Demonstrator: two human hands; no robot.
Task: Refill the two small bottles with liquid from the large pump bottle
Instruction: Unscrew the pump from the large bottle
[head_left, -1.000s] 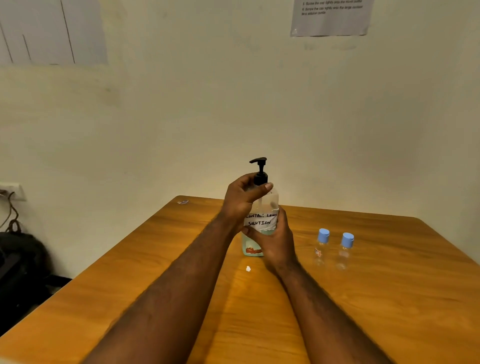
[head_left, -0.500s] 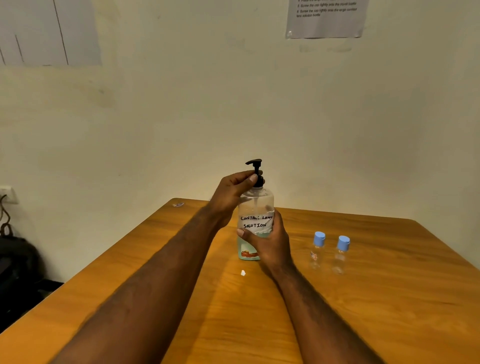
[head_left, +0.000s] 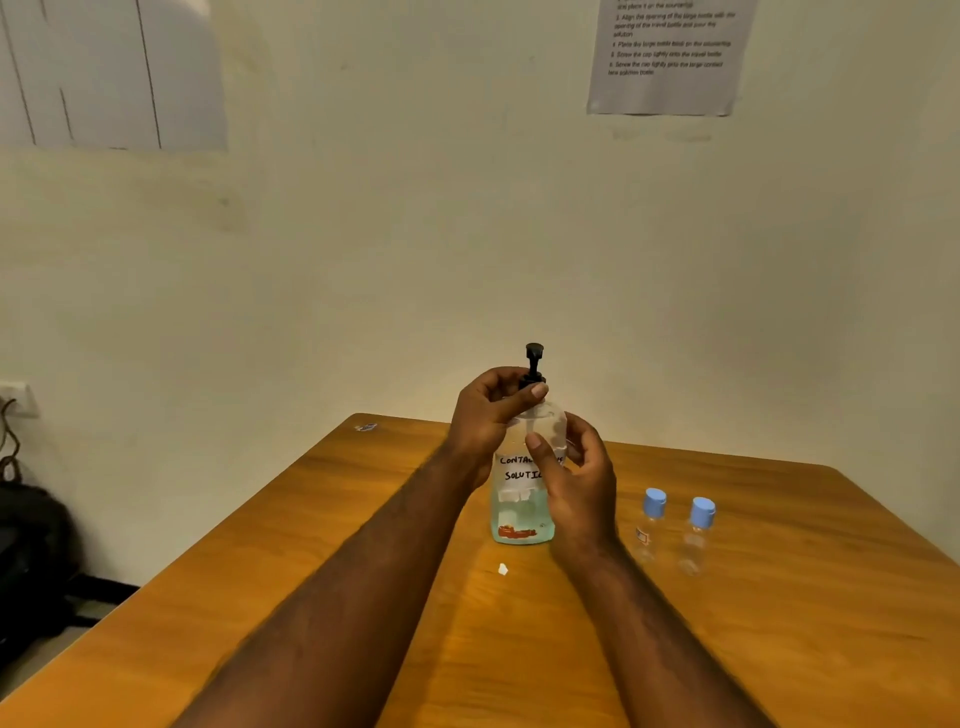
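Observation:
The large pump bottle (head_left: 519, 514) stands upright on the wooden table (head_left: 779, 649), clear with a white hand-written label and pale liquid in its lower part. Its black pump head (head_left: 533, 358) points up. My left hand (head_left: 491, 415) grips the black collar at the neck, thumb across the front. My right hand (head_left: 576, 483) holds the bottle's body from the right, thumb over the label. Two small clear bottles with blue caps, the nearer small bottle (head_left: 649, 525) and the farther-right small bottle (head_left: 698, 535), stand upright and capped to the right of my right hand.
A small white scrap (head_left: 502, 569) lies on the table in front of the pump bottle. The wall rises close behind the table's far edge, with a printed sheet (head_left: 667, 57) taped to it. A dark bag (head_left: 31, 561) sits on the floor at left.
The pump head has turned from sideways to pointing at me. My right hand has slid up the bottle's body. My left hand stays on the collar.

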